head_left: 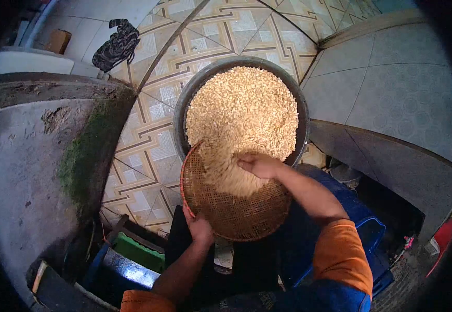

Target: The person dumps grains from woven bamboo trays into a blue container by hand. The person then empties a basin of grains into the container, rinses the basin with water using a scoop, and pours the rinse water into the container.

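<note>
A round woven bamboo basket (244,213) with a red-edged rim is tilted against the near side of a wide dark tub (305,122). My left hand (200,228) is closed on the basket's left rim. Pale split beans or kernels (241,104) fill the tub. My right hand (261,165) is at the tub's near edge, over the basket, touching the loose kernels, its fingers loosely spread and their tips partly hidden. Beneath it, a stream of kernels, smeared by motion, lies across the upper part of the basket.
Patterned floor tiles (153,140) surround the tub. A mossy concrete ledge (34,151) stands at left, a tiled step (387,78) at right. Near my legs are a blue plastic container (366,229) and a green-lined bin (137,252). Dark patterned cloth (117,46) lies at the back left.
</note>
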A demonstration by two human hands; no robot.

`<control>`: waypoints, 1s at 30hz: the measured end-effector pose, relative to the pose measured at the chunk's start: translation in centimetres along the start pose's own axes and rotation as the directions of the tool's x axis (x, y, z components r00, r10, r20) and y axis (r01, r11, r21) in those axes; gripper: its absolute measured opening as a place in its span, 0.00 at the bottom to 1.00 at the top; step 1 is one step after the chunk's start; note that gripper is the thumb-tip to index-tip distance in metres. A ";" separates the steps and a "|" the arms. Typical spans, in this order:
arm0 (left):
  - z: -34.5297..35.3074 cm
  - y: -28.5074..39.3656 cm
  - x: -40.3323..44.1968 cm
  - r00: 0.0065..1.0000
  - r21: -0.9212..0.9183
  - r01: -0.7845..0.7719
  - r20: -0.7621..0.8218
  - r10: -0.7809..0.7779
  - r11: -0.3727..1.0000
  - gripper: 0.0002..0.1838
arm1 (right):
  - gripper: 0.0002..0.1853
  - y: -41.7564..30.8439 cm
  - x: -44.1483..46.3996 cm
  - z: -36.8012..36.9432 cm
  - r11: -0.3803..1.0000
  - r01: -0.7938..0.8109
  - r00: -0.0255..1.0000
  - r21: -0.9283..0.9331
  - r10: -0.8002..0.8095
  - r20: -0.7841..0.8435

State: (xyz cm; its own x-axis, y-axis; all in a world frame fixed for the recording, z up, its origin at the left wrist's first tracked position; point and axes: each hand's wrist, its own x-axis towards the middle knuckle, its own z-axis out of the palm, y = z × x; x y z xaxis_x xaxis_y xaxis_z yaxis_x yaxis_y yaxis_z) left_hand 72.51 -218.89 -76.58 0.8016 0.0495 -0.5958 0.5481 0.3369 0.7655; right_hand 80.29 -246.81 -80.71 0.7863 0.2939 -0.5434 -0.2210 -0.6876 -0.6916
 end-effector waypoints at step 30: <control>-2.1 -1.6 2.0 0.968 -0.242 0.247 0.018 -0.250 0.938 0.35 | 0.27 1.8 2.5 -13.4 0.953 -0.088 0.633 0.289 0.277 -0.723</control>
State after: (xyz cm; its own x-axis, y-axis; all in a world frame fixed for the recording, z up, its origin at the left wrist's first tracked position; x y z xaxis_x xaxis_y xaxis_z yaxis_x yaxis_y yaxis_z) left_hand 72.69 -217.36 -79.50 0.6430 -0.0531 -0.7641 0.6546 0.5560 0.5122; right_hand 89.58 -256.27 -76.93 0.8534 -0.4849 -0.1915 -0.4463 -0.4896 -0.7490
